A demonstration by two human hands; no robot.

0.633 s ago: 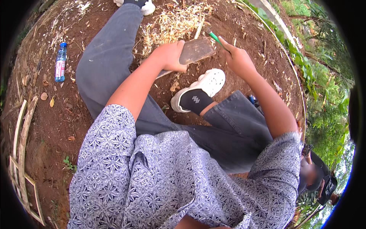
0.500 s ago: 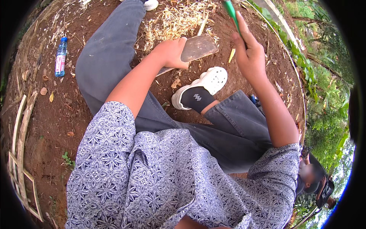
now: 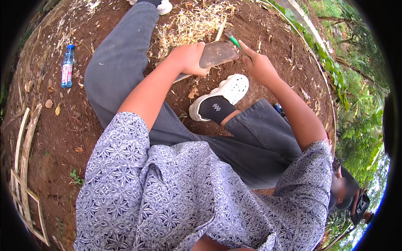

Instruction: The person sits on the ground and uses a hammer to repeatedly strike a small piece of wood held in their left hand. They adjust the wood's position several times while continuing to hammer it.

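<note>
My left hand (image 3: 190, 58) grips the handle end of a broad, flat, brownish blade (image 3: 218, 53) held level above the dirt. My right hand (image 3: 259, 65) holds a thin green stick (image 3: 235, 42), whose tip rests at the blade's far right edge. Pale shavings (image 3: 190, 25) lie in a pile just beyond the blade. My bent leg, with a white shoe (image 3: 228, 92) and a black sock, lies under both hands.
A plastic water bottle (image 3: 67, 67) lies on the red dirt at the left. A bamboo frame (image 3: 25, 167) lies at the lower left. Green plants (image 3: 356, 104) border the right. Another person (image 3: 347, 192) sits at the lower right.
My right hand, raised with the green stick half a second ago, has come back down to the blade's edge. My left hand and the blade have barely moved.
</note>
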